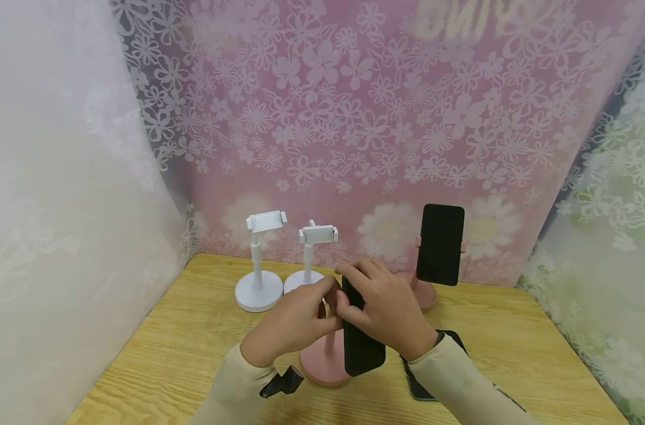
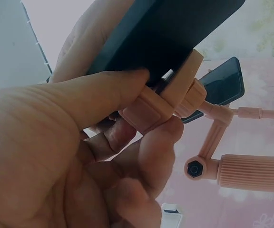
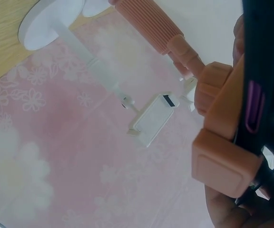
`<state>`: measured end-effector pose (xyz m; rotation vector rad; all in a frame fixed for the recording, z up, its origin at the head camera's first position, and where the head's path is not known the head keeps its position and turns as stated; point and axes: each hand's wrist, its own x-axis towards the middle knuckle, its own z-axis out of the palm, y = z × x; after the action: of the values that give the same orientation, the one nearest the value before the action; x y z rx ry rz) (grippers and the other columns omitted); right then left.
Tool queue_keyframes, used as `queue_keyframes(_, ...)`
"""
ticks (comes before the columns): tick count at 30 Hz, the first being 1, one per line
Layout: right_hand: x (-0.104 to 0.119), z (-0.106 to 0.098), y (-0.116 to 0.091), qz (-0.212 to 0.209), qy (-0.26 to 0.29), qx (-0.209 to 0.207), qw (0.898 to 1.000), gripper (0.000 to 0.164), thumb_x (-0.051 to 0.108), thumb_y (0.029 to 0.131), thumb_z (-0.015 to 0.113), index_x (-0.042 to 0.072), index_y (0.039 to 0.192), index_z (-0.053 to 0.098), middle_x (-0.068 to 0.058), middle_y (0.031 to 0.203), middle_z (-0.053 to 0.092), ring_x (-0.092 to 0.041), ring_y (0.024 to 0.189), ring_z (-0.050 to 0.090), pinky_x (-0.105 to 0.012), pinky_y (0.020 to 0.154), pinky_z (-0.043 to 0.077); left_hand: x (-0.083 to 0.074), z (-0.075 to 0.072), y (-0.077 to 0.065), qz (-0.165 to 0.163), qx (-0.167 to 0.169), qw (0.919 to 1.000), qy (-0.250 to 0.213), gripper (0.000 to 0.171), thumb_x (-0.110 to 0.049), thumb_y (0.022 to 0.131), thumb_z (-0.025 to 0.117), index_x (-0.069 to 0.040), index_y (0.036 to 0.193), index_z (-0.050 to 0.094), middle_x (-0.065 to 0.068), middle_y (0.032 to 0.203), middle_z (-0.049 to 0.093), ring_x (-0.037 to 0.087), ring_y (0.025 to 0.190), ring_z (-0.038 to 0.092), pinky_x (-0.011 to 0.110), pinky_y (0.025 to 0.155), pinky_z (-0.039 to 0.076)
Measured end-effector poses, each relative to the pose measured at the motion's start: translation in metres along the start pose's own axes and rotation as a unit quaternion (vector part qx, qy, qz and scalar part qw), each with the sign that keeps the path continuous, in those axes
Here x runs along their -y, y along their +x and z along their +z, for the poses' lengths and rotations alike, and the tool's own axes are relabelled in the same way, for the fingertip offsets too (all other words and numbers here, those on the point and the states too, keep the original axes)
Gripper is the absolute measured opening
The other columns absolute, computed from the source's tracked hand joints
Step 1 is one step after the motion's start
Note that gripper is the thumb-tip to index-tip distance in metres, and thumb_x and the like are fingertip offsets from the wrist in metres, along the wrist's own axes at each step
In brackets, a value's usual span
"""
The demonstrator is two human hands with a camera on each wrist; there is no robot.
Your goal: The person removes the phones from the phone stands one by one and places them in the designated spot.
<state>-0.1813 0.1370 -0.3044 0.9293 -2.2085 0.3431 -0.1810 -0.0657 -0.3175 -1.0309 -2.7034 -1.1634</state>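
Note:
My right hand (image 1: 384, 302) grips a dark phone (image 1: 363, 348) from its right side, over the near pink phone stand (image 1: 322, 369). The phone sits against the stand's clamp (image 2: 144, 113), which my left hand (image 1: 292, 323) pinches at one end. In the left wrist view, the left thumb (image 2: 127, 85) lies along the phone's edge at the clamp, and a fingertip (image 2: 168, 135) presses on the clamp's other side. The clamp's squared end (image 3: 225, 164) overlaps the phone's side in the right wrist view. The phone's far end is partly hidden by the right fingers.
Two white phone stands (image 1: 258, 292) (image 1: 308, 260) stand at the back left. Behind on the right, another pink stand (image 1: 423, 295) holds an upright phone (image 1: 440, 245). One more phone (image 1: 420, 389) lies on the wooden table (image 1: 168, 354), partly under the right forearm.

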Motion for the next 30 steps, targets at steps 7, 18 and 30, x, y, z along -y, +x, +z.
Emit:
queue_keyframes(7, 0.001, -0.001, -0.002, -0.019, 0.012, -0.003, 1.000, 0.034, 0.026, 0.091, 0.065, 0.011, 0.122, 0.070, -0.003, 0.101, 0.064, -0.018, 0.086, 0.056, -0.032, 0.065, 0.055, 0.001, 0.000, 0.000, 0.005, 0.002, 1.0000, -0.004, 0.014, -0.019, 0.098, 0.069, -0.025, 0.104, 0.057, -0.013, 0.087, 0.061, 0.007, 0.069, 0.055, 0.027, 0.060, 0.047)
queue_keyframes(18, 0.015, -0.016, -0.003, -0.067, 0.027, -0.035, 0.997, 0.031, 0.024, 0.096, 0.060, 0.014, 0.123, 0.070, -0.002, 0.100, 0.064, -0.018, 0.085, 0.054, -0.031, 0.064, 0.050, 0.003, 0.001, 0.000, 0.004, 0.002, 0.9999, -0.012, 0.016, -0.015, 0.098, 0.069, -0.022, 0.107, 0.058, -0.010, 0.084, 0.059, 0.008, 0.068, 0.054, 0.027, 0.061, 0.046)
queue_keyframes(30, -0.020, -0.037, -0.059, -0.076, -0.034, -0.131, 0.988, 0.037, 0.031, 0.103, 0.048, 0.006, 0.117, 0.071, -0.009, 0.105, 0.065, -0.025, 0.090, 0.061, -0.036, 0.060, 0.054, 0.002, 0.001, 0.000, -0.002, 0.011, 0.9994, -0.032, 0.020, -0.041, 0.099, 0.071, -0.028, 0.102, 0.056, -0.016, 0.090, 0.063, 0.006, 0.069, 0.059, 0.026, 0.061, 0.049)
